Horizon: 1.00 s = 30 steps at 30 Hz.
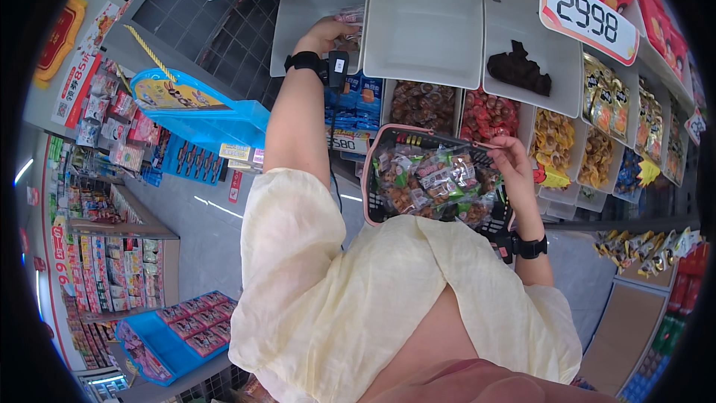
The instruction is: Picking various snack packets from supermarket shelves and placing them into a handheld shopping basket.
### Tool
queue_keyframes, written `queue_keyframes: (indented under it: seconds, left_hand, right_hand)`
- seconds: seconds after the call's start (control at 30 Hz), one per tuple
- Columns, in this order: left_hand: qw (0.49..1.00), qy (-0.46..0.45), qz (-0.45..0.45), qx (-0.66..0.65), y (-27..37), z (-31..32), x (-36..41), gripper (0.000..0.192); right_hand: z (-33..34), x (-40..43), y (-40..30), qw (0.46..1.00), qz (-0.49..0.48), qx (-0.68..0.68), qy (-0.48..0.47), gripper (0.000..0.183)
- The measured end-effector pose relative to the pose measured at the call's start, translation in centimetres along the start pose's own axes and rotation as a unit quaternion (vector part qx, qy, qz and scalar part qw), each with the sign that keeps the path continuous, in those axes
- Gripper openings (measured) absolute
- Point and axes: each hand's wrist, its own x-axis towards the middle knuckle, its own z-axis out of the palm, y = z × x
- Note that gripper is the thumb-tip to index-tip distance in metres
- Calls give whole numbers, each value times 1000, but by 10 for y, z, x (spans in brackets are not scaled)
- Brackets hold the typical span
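My left hand (324, 34) reaches into a pale plastic bin (296, 17) at the top, its fingers curled over small clear-wrapped snack packets (352, 15). The hand partly hides these packets. Against my body rests a black shopping basket (373, 201) with a pink handle folded down along its rim. Its far right corner is in the grip of my right hand (513, 163), thumb and fingers around the edge. Several clear and green snack packets (442, 176) with brown contents fill the basket. Each wrist wears a black strap with a small device.
A bare pale bin (424, 28) and one holding a dark crumpled bag (520, 70) stand alongside. Lower bins hold brown (423, 106), red (491, 115) and yellow (551, 140) wrapped sweets. A blue hanging display tray (196, 117) juts out near my left arm. Price signs (587, 17) overhang the shelves.
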Motion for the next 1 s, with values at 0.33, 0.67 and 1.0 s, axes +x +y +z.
queue_keyframes:
  seconds: [0.33,0.67,1.0]
  left_hand:
    - [969,-28,11,246,-10,-38,48,45]
    - [829,234,306,404,27,1,-13,56]
    - [949,-153,207,179,-41,125,-198,19]
  right_hand:
    - [4,-3,21,999,25,-34,-33,21]
    - [30,30,50,911,109,-365,-160,47]
    - [6,37,74,946,139,-218,-195,47]
